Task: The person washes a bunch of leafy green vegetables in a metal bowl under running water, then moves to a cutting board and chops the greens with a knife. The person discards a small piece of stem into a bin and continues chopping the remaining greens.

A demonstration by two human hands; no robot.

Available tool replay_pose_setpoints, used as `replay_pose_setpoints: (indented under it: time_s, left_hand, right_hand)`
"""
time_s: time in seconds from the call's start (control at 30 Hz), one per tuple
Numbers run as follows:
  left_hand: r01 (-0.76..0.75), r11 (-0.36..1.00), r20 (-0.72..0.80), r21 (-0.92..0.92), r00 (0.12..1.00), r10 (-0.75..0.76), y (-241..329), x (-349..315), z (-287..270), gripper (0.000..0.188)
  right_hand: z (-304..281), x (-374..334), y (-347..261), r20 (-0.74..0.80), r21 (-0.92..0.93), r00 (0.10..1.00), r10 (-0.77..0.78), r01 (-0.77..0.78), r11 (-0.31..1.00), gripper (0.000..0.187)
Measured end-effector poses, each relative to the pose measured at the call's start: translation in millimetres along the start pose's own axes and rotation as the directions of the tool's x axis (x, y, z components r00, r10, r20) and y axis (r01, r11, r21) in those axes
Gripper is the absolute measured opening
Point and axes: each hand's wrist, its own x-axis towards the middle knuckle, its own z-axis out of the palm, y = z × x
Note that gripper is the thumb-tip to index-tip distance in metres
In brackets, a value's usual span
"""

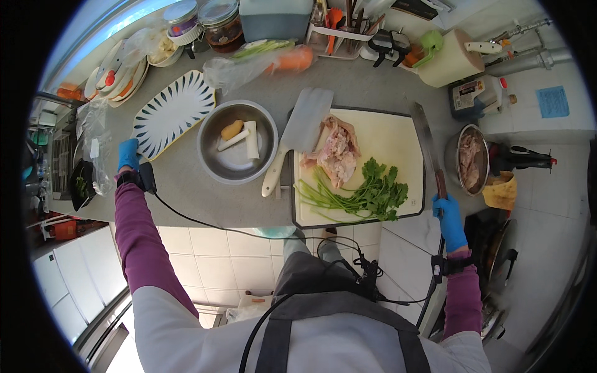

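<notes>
My right hand, in a blue glove, is wrapped round the brown handle of a knife; its long blade points away from me beside the cutting board. Far to the left, my gloved left hand is closed at the near left corner of a white plate with dark blue strokes round its rim. On the board lie a piece of raw poultry and a bunch of leafy green herbs. A cleaver with a pale handle rests across the board's left edge.
A steel bowl holds ginger and white stalk pieces. At right stands a bowl of raw meat, near a dark bottle. Bagged vegetables, jars and a utensil rack line the back. A cable hangs before me.
</notes>
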Motion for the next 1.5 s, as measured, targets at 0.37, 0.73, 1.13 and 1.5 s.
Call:
replay_pose_setpoints:
  time_s: [0.37,0.73,1.13,1.5]
  left_hand:
    - [-0.014,0.923,0.200,-0.384,0.975,0.098,-20.2,-140.1,-35.6,0.030]
    - [-0.078,0.910,-0.070,-0.407,0.996,0.054,4.0,-370.1,-74.1,0.040]
    - [-0.054,0.998,-0.101,0.020,0.993,0.056,-2.2,-581.6,-24.6,0.048]
    - [-0.135,0.665,-0.110,0.735,0.943,0.313,-20.5,-577.7,71.7,0.027]
  right_hand:
    - [12.8,7.0,-12.3,0.104,0.045,0.992,-0.077,0.073,0.996,0.020]
    - [-24.1,19.8,-3.0,0.206,0.009,0.961,-0.187,0.189,0.982,0.023]
    - [-48.3,25.2,-3.1,0.347,0.047,0.900,-0.265,0.265,0.963,0.021]
    - [-70.0,23.7,5.0,0.396,0.011,0.872,-0.289,0.310,0.951,0.021]
